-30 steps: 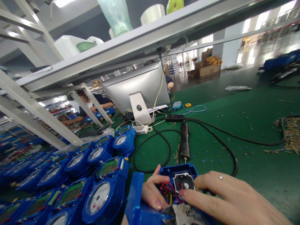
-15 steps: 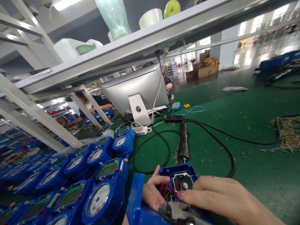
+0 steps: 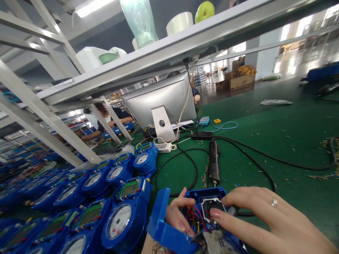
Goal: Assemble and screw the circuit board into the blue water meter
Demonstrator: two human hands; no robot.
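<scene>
A blue water meter housing (image 3: 189, 193) lies open at the bottom centre, red and yellow wires (image 3: 194, 217) bunched inside it. My left hand (image 3: 180, 217) is closed around its left side, fingers over the edge near the wires. A hinged-looking blue cover (image 3: 160, 208) stands beside that hand. My right hand (image 3: 272, 215) reaches in from the right, thumb and index finger closed at a black part with a white border (image 3: 206, 209) in the housing. A grey cylindrical piece (image 3: 232, 211) shows under the right fingers. A greyish, worn-looking piece (image 3: 212, 241) sits at the near end.
Rows of blue water meters (image 3: 119, 220) fill the left side. An electric screwdriver (image 3: 214, 162) lies behind the housing, its black cable (image 3: 196, 165) looping around. Beyond stand a monitor (image 3: 161, 102) and a shelf (image 3: 132, 58). Loose screws (image 3: 323, 176) lie right. Co-workers sit behind.
My right hand has shifted, its thumb now on the black part instead of near the wires. The blue cover has tilted, and the whole view has swung slightly left.
</scene>
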